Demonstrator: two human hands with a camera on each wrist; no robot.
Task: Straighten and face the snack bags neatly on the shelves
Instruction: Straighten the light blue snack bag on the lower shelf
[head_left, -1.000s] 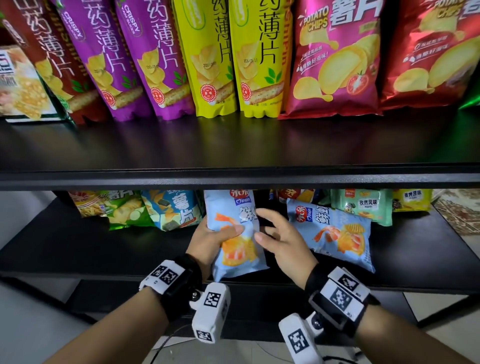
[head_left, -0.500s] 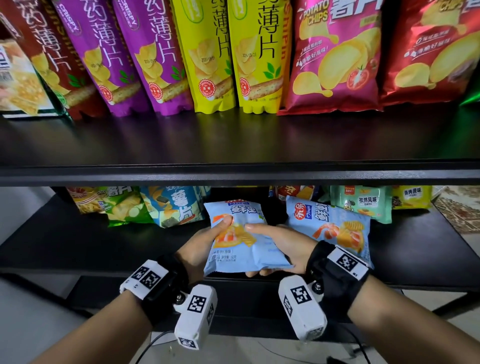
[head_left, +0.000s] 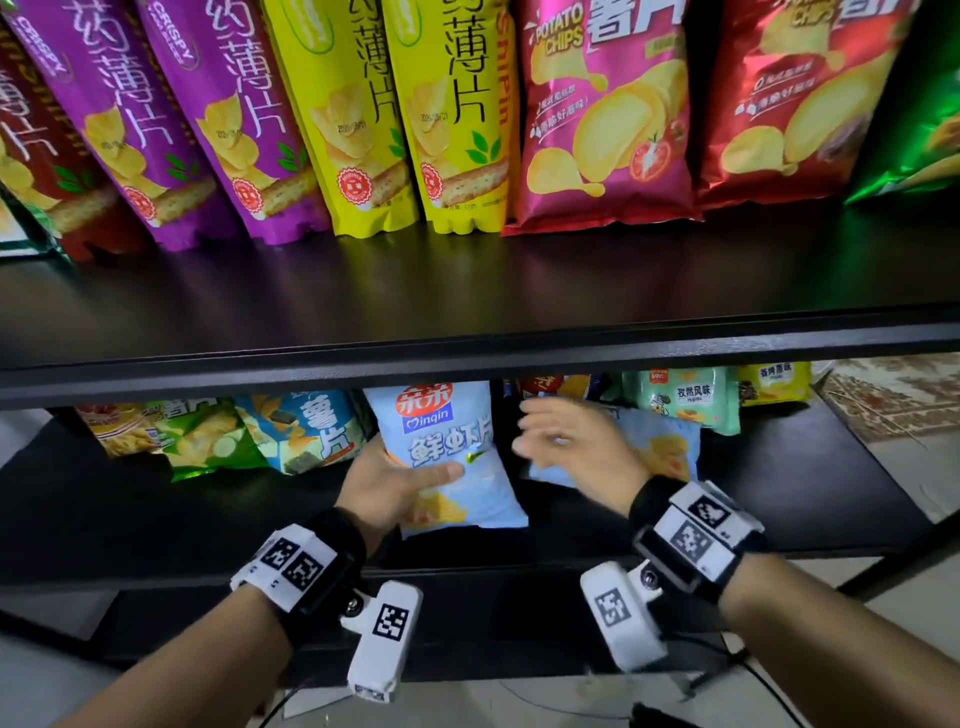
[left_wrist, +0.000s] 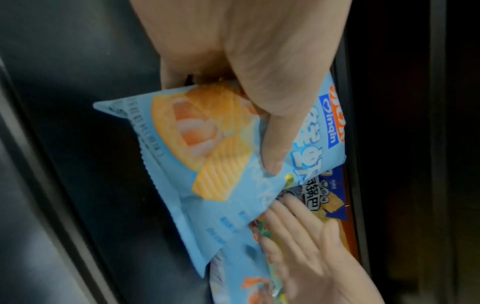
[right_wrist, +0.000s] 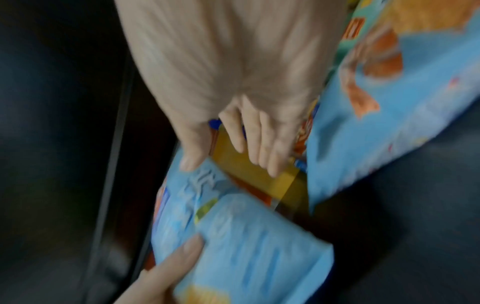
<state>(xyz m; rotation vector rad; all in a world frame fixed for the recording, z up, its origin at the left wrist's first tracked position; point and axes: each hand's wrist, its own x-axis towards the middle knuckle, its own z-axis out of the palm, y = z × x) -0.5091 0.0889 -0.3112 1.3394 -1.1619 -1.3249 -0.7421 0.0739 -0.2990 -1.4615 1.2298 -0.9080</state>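
Observation:
A light blue prawn-chip bag (head_left: 447, 441) stands upright on the lower shelf (head_left: 805, 499), front facing me. My left hand (head_left: 400, 483) grips its lower left side, with the thumb (left_wrist: 272, 148) pressed across the front (left_wrist: 207, 164). My right hand (head_left: 563, 441) is blurred and hovers just right of that bag, fingers straight (right_wrist: 254, 144) and holding nothing. It is above an orange-yellow pack (right_wrist: 252, 176) at the back. A second light blue bag (head_left: 670, 452) lies tilted behind and right of that hand.
Green and blue chip bags (head_left: 291, 431) lean at the lower shelf's left; a pale green bag (head_left: 685, 400) and a yellow one (head_left: 774, 382) sit at its back right. The upper shelf (head_left: 467, 296) carries a row of tall purple, yellow, pink and red bags.
The blue bag went from lying sideways between both hands to standing upright, front forward. My right hand let go of it and moved right; the left hand keeps hold.

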